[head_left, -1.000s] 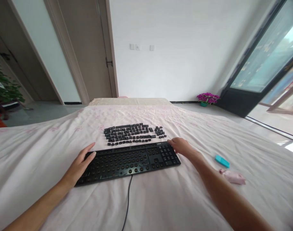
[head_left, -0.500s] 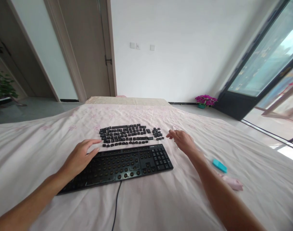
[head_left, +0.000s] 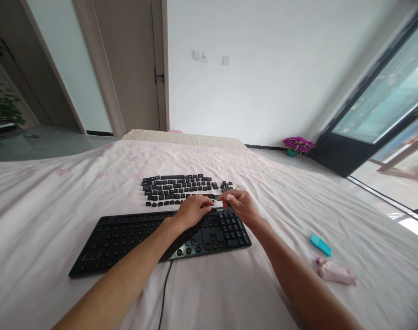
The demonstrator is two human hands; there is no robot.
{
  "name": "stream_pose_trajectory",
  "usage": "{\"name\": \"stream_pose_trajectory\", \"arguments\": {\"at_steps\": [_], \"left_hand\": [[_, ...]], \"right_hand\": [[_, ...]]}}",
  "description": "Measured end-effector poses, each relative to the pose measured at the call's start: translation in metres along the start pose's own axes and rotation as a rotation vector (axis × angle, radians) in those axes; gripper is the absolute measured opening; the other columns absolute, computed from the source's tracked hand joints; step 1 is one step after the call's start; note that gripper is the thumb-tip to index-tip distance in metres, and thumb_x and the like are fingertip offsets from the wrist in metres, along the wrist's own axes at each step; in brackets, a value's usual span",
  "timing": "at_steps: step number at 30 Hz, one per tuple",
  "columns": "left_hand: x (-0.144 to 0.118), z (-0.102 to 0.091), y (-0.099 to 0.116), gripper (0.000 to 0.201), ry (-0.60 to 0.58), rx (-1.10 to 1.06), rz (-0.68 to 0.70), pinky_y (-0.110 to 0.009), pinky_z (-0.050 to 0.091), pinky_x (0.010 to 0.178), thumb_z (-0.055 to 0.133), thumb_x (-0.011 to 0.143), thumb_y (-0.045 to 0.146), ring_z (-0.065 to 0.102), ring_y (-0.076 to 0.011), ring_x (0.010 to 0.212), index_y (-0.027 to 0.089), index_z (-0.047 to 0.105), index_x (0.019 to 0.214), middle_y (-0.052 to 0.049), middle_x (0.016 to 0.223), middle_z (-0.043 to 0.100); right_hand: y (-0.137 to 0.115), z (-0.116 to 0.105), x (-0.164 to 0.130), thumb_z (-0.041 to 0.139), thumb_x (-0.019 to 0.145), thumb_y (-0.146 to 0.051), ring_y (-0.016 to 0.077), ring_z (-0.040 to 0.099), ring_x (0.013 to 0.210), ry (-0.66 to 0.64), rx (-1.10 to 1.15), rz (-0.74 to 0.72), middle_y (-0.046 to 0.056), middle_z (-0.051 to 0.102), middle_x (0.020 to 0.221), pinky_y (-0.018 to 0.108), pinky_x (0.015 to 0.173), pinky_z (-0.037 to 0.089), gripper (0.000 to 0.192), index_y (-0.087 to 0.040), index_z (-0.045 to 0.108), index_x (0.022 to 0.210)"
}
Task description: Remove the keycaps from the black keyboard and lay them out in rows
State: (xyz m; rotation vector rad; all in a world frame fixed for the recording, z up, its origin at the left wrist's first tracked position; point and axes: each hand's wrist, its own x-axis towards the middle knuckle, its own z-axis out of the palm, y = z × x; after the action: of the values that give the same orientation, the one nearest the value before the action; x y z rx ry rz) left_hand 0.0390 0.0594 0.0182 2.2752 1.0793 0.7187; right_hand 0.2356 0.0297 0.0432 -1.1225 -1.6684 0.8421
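Big pale pink floral cloth [head_left: 57,206], with a long black plastic keyboard [head_left: 129,231], lots of keys bare, around its middle. Left hand [head_left: 195,208] is over the keyboard, fingers curled, can't tell if they've got anything. Right hand [head_left: 241,205] looks pinched on a thin pale wire-like tool [head_left: 241,187] by the keyboard's far right corner. Crumpled pink bundle [head_left: 335,271] and flat turquoise block [head_left: 321,245] lie toward the cloth's right edge. Loose black keycaps [head_left: 169,187] sit in rows between the keyboard and the far edge.

Blocked beyond the keyboard [head_left: 210,234] by loose keys [head_left: 176,186]; open over the sheet [head_left: 280,197] right of them, past the right hand [head_left: 240,205].
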Motion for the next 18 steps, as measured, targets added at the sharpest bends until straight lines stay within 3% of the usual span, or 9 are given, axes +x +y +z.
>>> {"name": "stream_pose_trajectory", "arguments": {"at_steps": [9,18], "left_hand": [[-0.007,0.017,-0.010,0.017,0.106,-0.006,0.023,-0.027,0.046,0.077,0.060,0.084,0.025,0.064,-0.0178,0.087,0.026,0.075,0.093,0.000,0.091,0.072],[-0.005,0.017,-0.008,0.015,0.037,0.064,0.006,-0.026,0.044,0.074,0.063,0.082,0.025,0.063,-0.0177,0.085,0.028,0.075,0.092,0.002,0.089,0.071]], "right_hand": [[0.011,0.005,0.000,0.049,0.092,-0.049,0.0124,0.051,0.055,-0.113,0.003,-0.130,0.000,0.054,0.053,0.026,0.059,0.040,0.046,-0.017,0.077,0.075],[0.019,0.006,0.004,0.052,0.089,-0.057,0.0121,0.050,0.050,-0.176,0.023,-0.140,0.001,0.056,0.051,0.026,0.056,0.042,0.051,-0.015,0.076,0.073]]}}
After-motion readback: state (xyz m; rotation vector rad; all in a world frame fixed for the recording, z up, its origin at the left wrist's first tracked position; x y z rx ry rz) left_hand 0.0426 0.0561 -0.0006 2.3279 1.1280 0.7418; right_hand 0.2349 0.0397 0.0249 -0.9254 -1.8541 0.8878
